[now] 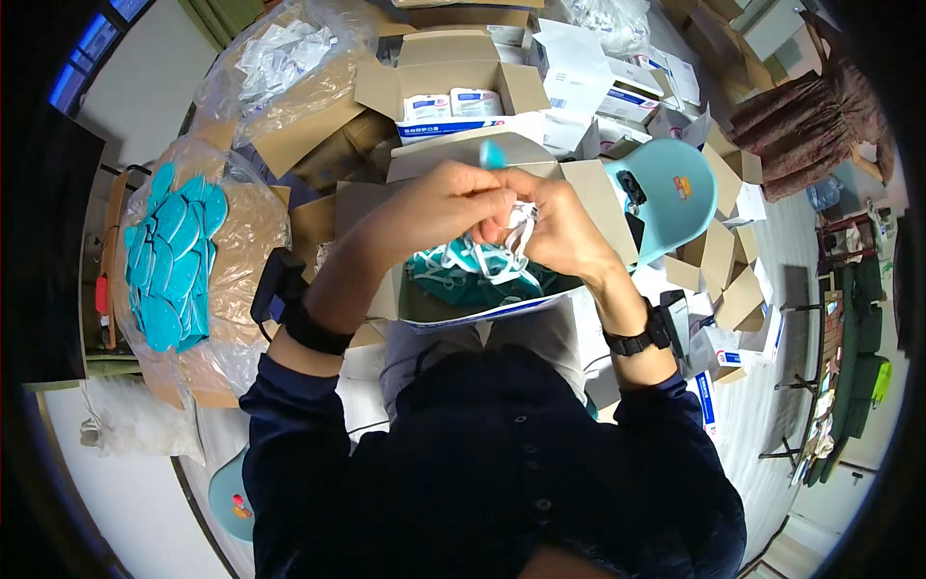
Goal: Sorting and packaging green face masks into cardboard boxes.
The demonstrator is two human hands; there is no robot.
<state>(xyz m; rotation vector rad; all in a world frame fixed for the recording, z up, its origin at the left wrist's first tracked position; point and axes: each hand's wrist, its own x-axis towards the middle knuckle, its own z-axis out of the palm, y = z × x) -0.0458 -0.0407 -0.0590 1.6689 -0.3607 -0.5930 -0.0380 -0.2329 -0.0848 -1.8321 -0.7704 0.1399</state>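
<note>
My left hand [450,207] and my right hand [561,228] meet above an open cardboard box in front of my lap. The fingers of both are closed, with their tips touching or almost touching. White elastic straps [522,228] hang out from the fingers of my right hand. What my left fingertips pinch is hidden. A small blurred teal piece [492,154] pokes up behind the hands. Beneath them, the box [446,320] holds teal face masks [463,286] with tangled white straps.
To the left, a plastic-lined box [253,253] bears a heap of teal mask cups [174,261]. An open carton [451,60] with white packs stands ahead. A pale teal chair [680,198] is at the right, among several cartons. Another person's patterned clothing [801,121] shows far right.
</note>
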